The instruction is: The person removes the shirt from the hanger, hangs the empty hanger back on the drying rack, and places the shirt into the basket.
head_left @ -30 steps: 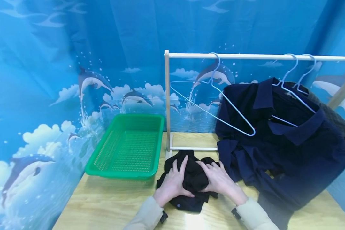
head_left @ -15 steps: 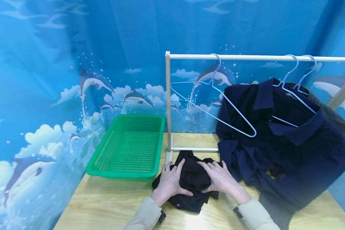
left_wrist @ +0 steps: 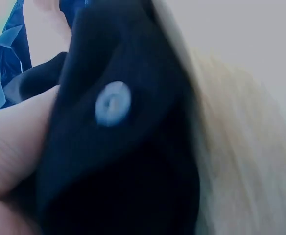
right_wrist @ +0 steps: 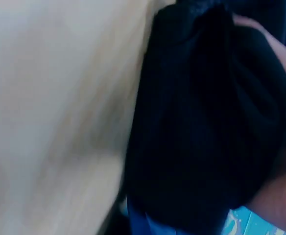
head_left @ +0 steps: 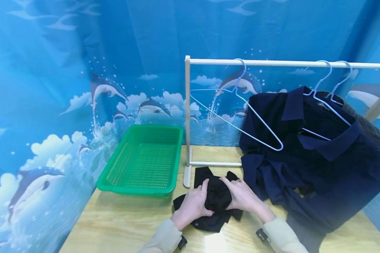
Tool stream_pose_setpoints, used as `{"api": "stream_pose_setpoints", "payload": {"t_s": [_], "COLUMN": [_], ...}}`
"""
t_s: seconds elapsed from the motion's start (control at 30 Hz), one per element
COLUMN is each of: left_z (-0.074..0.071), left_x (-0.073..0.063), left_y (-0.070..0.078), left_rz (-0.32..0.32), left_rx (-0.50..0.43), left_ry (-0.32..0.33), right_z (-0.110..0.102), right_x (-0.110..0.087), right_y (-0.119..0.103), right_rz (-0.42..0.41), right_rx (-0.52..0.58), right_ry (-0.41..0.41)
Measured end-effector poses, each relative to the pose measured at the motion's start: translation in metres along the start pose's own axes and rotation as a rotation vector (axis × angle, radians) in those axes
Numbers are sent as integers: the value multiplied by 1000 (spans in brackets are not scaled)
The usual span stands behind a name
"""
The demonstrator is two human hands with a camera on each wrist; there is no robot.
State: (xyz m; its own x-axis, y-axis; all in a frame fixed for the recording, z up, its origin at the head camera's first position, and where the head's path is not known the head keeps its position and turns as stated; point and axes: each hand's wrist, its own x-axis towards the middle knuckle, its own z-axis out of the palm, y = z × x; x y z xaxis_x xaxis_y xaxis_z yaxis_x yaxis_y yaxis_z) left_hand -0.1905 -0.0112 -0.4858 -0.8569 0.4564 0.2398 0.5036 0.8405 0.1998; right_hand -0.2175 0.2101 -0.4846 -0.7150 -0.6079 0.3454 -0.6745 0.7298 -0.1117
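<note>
Between both hands lies a crumpled black garment (head_left: 217,195) on the table, bunched into a rounded heap with loose flaps around it. My left hand (head_left: 194,203) grips its left side, thumb toward me. On the opposite side my right hand (head_left: 243,196) holds it, thumb and fingers bent round the cloth. A button (left_wrist: 113,104) shows on the dark fabric in the left wrist view. Dark folds (right_wrist: 197,122) fill much of the right wrist view. The fingertips buried in or behind the cloth are hidden.
A green perforated basket (head_left: 140,161) stands at the left. Behind the hands, a rack's rail (head_left: 272,63) carries a bare blue hanger (head_left: 259,117) and a navy collared shirt (head_left: 323,154), whose fabric spreads onto the table (head_left: 120,225). A dark checked garment (head_left: 372,128) hangs behind it.
Both hands have drawn closer together, squeezing the black garment into a tighter, smaller bunch. The head view has shifted slightly; basket and rack stay in place.
</note>
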Motion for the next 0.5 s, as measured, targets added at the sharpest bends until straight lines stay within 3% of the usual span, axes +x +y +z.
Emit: {"api": "stream_pose_setpoints", "payload": {"t_s": [0.13,0.23,0.33,0.5], "left_z": [-1,-13,-35,-83], "left_x": [-1,0,3,8], "left_y": [0,-1,1,2], "left_rz": [29,55,80,111], "left_rx": [-38,-67,-77,-83], "left_ry": [43,60,84,154], "right_z": [-2,-12,-32,-75], "right_x": [-4,-4,0,14], "right_y": [-11,-18,-27,-40], "right_rz": [33,63,75,40], "right_rx": [-39,-60,-84,-110], "right_ry": [56,98,159,306]}}
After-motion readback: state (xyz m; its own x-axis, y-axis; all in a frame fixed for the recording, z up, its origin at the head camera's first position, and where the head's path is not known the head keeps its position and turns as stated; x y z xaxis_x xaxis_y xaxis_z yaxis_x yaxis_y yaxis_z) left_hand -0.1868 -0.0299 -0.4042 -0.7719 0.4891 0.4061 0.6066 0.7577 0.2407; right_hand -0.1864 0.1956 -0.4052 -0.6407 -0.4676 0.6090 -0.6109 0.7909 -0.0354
